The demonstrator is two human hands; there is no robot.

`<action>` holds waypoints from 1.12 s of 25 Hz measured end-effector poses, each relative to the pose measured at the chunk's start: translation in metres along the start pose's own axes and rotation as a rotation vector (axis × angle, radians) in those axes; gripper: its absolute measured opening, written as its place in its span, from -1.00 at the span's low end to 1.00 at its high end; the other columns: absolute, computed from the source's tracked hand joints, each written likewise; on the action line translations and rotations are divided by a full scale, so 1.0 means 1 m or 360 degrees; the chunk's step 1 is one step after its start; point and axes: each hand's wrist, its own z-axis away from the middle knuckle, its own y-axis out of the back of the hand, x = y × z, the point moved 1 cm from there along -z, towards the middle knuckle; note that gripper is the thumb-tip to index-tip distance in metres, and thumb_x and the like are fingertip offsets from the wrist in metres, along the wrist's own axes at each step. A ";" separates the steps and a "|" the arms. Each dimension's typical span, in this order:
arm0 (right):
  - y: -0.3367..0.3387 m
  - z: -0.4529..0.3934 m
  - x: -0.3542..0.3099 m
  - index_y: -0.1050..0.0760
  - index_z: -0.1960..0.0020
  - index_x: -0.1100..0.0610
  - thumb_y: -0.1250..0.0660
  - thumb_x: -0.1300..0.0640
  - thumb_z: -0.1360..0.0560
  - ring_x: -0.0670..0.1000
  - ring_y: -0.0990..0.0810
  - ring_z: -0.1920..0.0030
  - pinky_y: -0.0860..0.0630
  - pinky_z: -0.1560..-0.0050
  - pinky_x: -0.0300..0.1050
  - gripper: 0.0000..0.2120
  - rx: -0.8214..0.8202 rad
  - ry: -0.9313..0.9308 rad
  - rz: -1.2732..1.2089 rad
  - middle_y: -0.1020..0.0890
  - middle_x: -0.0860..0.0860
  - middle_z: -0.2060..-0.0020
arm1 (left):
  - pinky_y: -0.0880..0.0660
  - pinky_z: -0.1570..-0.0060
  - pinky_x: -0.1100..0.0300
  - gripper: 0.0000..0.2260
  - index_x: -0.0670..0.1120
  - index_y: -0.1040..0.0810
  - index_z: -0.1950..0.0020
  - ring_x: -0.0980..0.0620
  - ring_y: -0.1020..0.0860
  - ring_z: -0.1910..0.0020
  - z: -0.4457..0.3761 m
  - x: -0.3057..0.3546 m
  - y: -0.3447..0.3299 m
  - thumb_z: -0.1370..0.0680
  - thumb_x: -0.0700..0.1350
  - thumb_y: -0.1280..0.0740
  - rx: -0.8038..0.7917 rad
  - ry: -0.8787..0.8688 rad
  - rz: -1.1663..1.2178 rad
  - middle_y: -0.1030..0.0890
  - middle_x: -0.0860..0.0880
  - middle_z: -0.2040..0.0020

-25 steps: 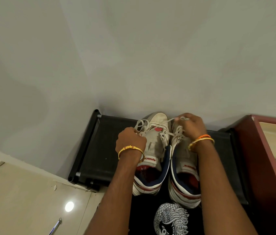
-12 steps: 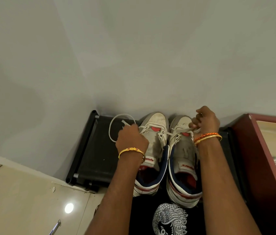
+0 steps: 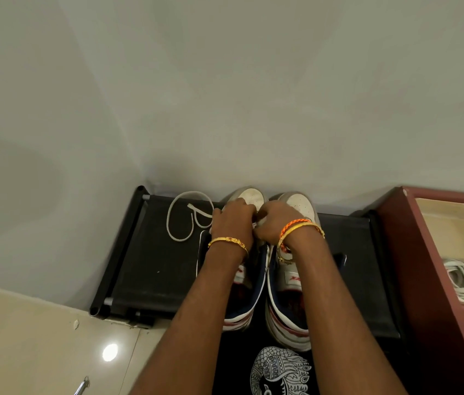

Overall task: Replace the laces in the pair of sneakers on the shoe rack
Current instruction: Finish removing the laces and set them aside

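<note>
On the black shoe rack (image 3: 151, 269), both hands, left (image 3: 232, 223) and right (image 3: 275, 223), curl together over the sneakers' (image 3: 249, 196) toes; whether they pinch anything is hidden. Left of the sneakers lies a loose white lace (image 3: 179, 220).

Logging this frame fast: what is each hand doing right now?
Left hand: fingers curled at the left sneaker; grip hidden.
Right hand: the same; cannot tell.
</note>
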 end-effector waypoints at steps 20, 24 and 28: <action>0.001 -0.009 0.040 -0.61 -0.01 0.34 -0.42 0.29 -0.37 0.05 -0.49 0.24 -0.45 0.14 -0.05 -0.77 -0.0222 -0.0341 -0.0756 -0.63 0.17 0.10 | -0.22 -0.29 -0.01 -0.74 0.15 -0.56 -0.20 -0.05 -0.20 -0.39 0.008 -0.013 -0.002 -0.51 0.00 -0.33 0.0056 -0.0094 -0.0120 -0.23 0.00 -0.44; 0.000 -0.010 0.042 -0.61 -0.02 0.34 -0.41 0.30 -0.38 0.00 -0.47 0.34 -0.45 0.29 -0.13 -0.77 -0.0234 -0.0431 -0.0889 -0.61 0.14 0.19 | -0.19 -0.33 -0.02 -0.74 0.11 -0.56 -0.21 -0.07 -0.17 -0.42 0.008 -0.007 -0.006 -0.52 0.02 -0.33 0.0115 -0.0044 -0.0133 -0.16 -0.03 -0.48; -0.001 -0.010 0.043 -0.60 -0.04 0.34 -0.40 0.31 -0.40 -0.04 -0.44 0.42 -0.41 0.48 -0.25 -0.78 -0.0276 -0.0466 -0.0958 -0.59 0.10 0.26 | -0.19 -0.34 -0.01 -0.73 0.11 -0.55 -0.23 -0.06 -0.17 -0.43 0.006 -0.008 -0.007 -0.53 0.04 -0.32 0.0129 0.0019 -0.0082 -0.14 -0.02 -0.49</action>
